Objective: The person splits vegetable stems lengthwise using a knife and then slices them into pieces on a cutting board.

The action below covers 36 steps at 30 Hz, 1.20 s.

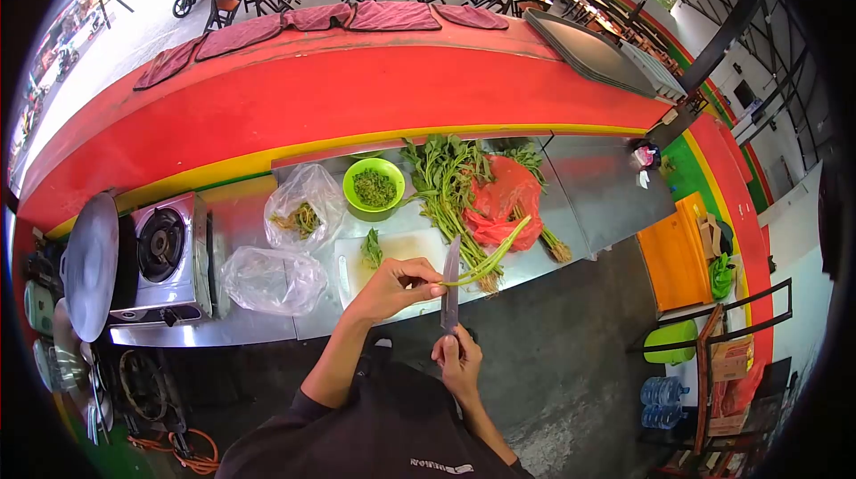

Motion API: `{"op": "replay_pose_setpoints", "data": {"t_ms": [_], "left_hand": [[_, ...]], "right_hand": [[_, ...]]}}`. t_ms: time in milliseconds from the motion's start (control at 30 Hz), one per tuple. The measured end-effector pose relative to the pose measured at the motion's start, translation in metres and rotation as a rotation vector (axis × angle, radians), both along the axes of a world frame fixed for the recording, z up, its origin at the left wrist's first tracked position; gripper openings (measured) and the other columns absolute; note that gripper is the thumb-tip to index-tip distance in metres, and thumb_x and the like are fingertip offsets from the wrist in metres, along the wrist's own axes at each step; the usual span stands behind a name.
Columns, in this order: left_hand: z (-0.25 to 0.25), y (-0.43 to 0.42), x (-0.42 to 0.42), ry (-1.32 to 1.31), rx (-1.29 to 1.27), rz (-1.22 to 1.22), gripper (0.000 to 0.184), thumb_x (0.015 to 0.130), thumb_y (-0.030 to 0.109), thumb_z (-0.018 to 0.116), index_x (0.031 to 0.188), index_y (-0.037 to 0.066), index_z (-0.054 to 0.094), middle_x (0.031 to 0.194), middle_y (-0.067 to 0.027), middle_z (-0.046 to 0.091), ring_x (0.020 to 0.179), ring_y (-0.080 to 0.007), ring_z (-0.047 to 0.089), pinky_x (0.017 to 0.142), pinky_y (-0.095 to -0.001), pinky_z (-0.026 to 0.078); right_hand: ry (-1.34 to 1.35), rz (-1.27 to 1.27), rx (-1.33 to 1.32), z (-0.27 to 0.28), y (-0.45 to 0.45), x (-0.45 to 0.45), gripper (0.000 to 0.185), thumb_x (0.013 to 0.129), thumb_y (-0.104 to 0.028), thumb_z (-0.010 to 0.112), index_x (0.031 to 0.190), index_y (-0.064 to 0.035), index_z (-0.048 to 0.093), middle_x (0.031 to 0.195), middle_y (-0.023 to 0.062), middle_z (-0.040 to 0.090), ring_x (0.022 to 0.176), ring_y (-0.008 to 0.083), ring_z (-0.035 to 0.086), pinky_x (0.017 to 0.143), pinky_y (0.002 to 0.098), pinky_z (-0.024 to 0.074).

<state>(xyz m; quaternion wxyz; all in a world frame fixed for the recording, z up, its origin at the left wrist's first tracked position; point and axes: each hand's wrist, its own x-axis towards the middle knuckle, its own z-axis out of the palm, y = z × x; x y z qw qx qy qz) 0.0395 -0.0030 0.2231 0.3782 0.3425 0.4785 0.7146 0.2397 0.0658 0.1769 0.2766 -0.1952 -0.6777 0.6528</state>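
My left hand (403, 289) pinches the end of a long green vegetable stem (504, 250) above the front of a white cutting board (419, 245). In my right hand (459, 361) is the handle of a kitchen knife (452, 278), its blade pointing away from me. The blade crosses the stem close to my left fingertips; whether it touches is unclear. A few green leaves (372, 249) lie on the board. Behind it stands a lime-green bowl (399, 180) containing chopped greens (374, 187). Leafy stalks (434, 178) with roots are piled to the right, partly under a red plastic bag (501, 203).
Left of the board are a clear bag (330, 189) with plant trimmings and another clear bag (275, 281). A gas stove (162, 245) and a large round metal lid (89, 267) occupy the steel counter's (241, 329) left end. A red wall (357, 78) borders the back.
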Motion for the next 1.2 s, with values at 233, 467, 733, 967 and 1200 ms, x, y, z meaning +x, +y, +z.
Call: {"op": "replay_pose_setpoints", "data": {"t_ms": [233, 467, 733, 967, 1200], "left_hand": [[-0.002, -0.003, -0.001, -0.162, -0.087, -0.001, 0.010, 0.084, 0.003, 0.077, 0.093, 0.001, 0.074, 0.088, -0.0039, 0.069, 0.085, -0.0111, 0.065, 0.078, -0.0263, 0.052], [0.001, -0.002, -0.002, -0.204, -0.069, -0.006, 0.009, 0.083, 0.002, 0.077, 0.091, 0.001, 0.073, 0.088, -0.0033, 0.068, 0.084, -0.0114, 0.065, 0.079, -0.0266, 0.053], [0.001, 0.002, -0.005, -0.213, -0.017, -0.033, 0.006, 0.085, 0.003, 0.075, 0.090, 0.003, 0.072, 0.088, -0.0015, 0.065, 0.083, -0.0099, 0.060, 0.077, -0.0265, 0.050], [0.006, 0.001, -0.011, -0.172, -0.003, -0.025, 0.005, 0.085, 0.004, 0.075, 0.088, 0.003, 0.071, 0.086, 0.0003, 0.063, 0.081, -0.0087, 0.058, 0.076, -0.0259, 0.048], [0.009, 0.002, -0.012, -0.197, 0.011, 0.001, 0.004, 0.085, 0.003, 0.075, 0.086, 0.003, 0.071, 0.085, 0.0004, 0.062, 0.079, -0.0084, 0.057, 0.074, -0.0255, 0.048]], "right_hand": [[-0.015, 0.037, -0.032, -0.003, -0.001, -0.001, 0.037, 0.104, -0.022, 0.050, 0.132, 0.0021, 0.052, 0.067, 0.0059, 0.058, 0.051, 0.0050, 0.045, 0.045, 0.0209, 0.0342], [-0.022, 0.058, -0.034, -0.004, -0.001, 0.000, 0.037, 0.104, -0.022, 0.049, 0.131, 0.0019, 0.052, 0.067, 0.0056, 0.058, 0.051, 0.0050, 0.044, 0.045, 0.0209, 0.0338], [-0.022, 0.092, -0.084, -0.007, 0.000, 0.004, 0.037, 0.104, -0.022, 0.050, 0.133, 0.0012, 0.051, 0.068, 0.0058, 0.058, 0.052, 0.0048, 0.044, 0.045, 0.0209, 0.0339], [-0.045, 0.126, -0.071, -0.008, -0.001, 0.005, 0.037, 0.104, -0.021, 0.050, 0.134, 0.0007, 0.050, 0.068, 0.0060, 0.058, 0.052, 0.0051, 0.044, 0.046, 0.0206, 0.0345], [-0.064, 0.144, -0.065, -0.010, 0.000, 0.006, 0.037, 0.104, -0.021, 0.050, 0.134, 0.0006, 0.050, 0.068, 0.0059, 0.058, 0.052, 0.0050, 0.045, 0.046, 0.0209, 0.0354]]}}
